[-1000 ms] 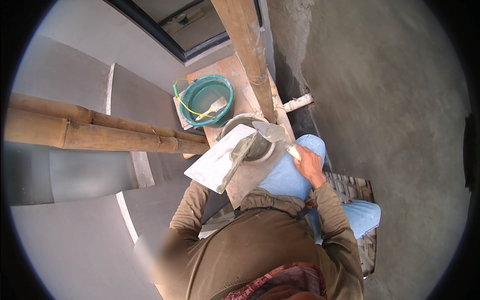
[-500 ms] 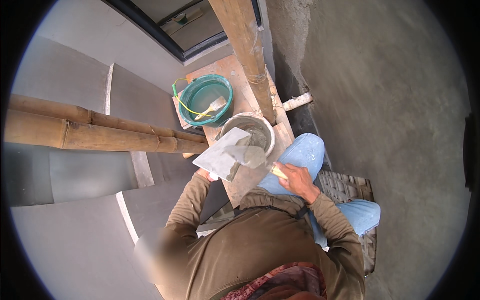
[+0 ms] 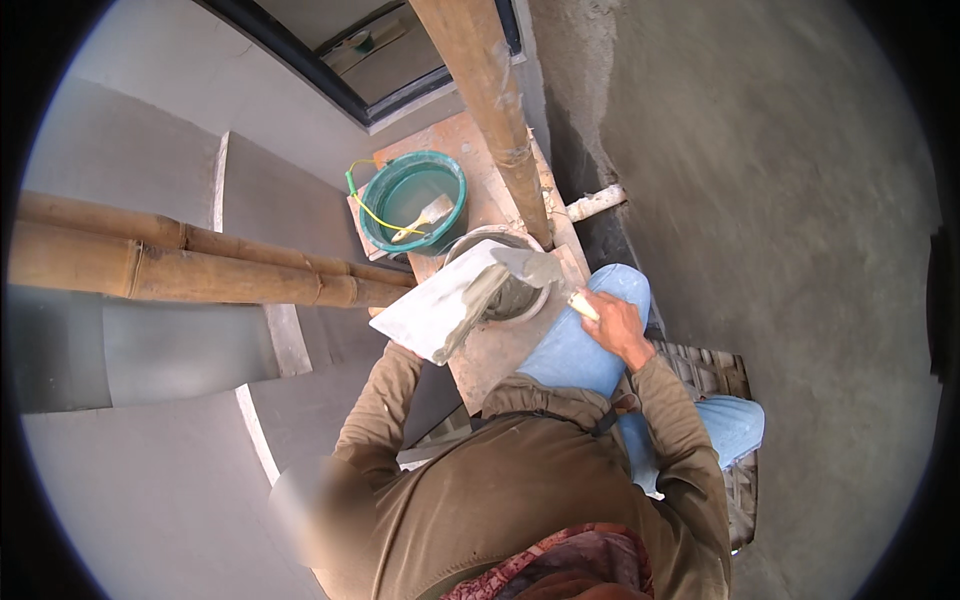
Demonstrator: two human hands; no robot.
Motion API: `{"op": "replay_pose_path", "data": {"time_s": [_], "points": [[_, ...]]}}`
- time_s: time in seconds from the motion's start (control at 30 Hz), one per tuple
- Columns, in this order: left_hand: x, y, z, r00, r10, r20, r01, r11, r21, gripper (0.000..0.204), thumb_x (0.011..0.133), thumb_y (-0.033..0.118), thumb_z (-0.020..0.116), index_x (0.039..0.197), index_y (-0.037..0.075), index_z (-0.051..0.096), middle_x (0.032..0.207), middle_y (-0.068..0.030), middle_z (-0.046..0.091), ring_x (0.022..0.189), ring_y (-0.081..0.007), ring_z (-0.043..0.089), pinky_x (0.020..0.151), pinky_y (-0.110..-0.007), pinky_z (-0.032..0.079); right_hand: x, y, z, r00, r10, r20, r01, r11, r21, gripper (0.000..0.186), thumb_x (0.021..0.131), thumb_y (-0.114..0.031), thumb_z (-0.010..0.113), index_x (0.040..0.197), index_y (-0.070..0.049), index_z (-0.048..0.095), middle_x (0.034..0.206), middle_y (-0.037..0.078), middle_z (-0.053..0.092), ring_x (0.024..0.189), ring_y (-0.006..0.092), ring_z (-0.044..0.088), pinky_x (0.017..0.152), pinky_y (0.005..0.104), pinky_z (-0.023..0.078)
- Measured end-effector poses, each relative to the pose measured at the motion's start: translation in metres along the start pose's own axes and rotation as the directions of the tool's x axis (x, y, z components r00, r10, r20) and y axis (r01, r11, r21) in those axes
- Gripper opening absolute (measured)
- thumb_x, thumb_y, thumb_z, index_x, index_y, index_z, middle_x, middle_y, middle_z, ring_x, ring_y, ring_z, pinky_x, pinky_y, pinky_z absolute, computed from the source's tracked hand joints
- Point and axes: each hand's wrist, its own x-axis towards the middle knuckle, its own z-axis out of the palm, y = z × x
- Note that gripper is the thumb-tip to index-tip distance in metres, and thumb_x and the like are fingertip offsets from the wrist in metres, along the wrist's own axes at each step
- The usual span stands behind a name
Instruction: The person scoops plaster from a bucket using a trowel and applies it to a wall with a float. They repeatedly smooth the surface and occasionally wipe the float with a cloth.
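My left hand holds a white rectangular plastering hawk from below, its fingers mostly hidden by the board. Wet grey mortar lies along the hawk's right edge. In my right hand, closed around its pale handle, is a trowel. The trowel's blade, smeared with mortar, reaches over the hawk's upper right corner. Beneath both tools stands a round mortar bucket, partly covered by them.
A green bucket of cloudy water holds a wide brush. Both buckets stand on wooden planks. An upright bamboo pole rises beside them; horizontal bamboo poles cross at left. A pipe stub juts from the plastered wall.
The hawk has tilted and shifted slightly left, showing more of its face. My right hand has moved up and right with the trowel, whose blade is now at the hawk's upper corner.
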Motion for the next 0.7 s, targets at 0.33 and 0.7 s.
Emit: {"op": "replay_pose_path", "data": {"time_s": [0.33, 0.7], "points": [[0.025, -0.012, -0.056, 0.981, 0.069, -0.179, -0.057, 0.996, 0.069, 0.043, 0.101, 0.03, 0.043, 0.137, 0.007, 0.049, 0.126, -0.0119, 0.062, 0.109, -0.0266, 0.063, 0.09, -0.042, 0.055, -0.038, -0.064, 0.0, 0.973, -0.228, 0.021, 0.216, 0.944, 0.248, 0.054, 0.077, -0.015, 0.07, 0.129, -0.015, 0.059, 0.09, 0.01, 0.066, 0.076, 0.0323, 0.066, 0.066, 0.041, 0.054], [0.014, -0.003, 0.022, 0.993, -0.109, -0.037, 0.111, 0.993, 0.044, 0.048, 0.094, 0.038, 0.053, 0.132, 0.009, 0.052, 0.096, -0.0135, 0.059, 0.065, -0.0228, 0.053, 0.046, -0.031, 0.047, -0.008, -0.02, 0.013, 0.98, 0.119, -0.162, -0.091, 0.981, 0.173, 0.05, 0.078, -0.016, 0.069, 0.127, -0.014, 0.061, 0.097, 0.014, 0.068, 0.086, 0.0344, 0.067, 0.074, 0.0455, 0.053]]}}
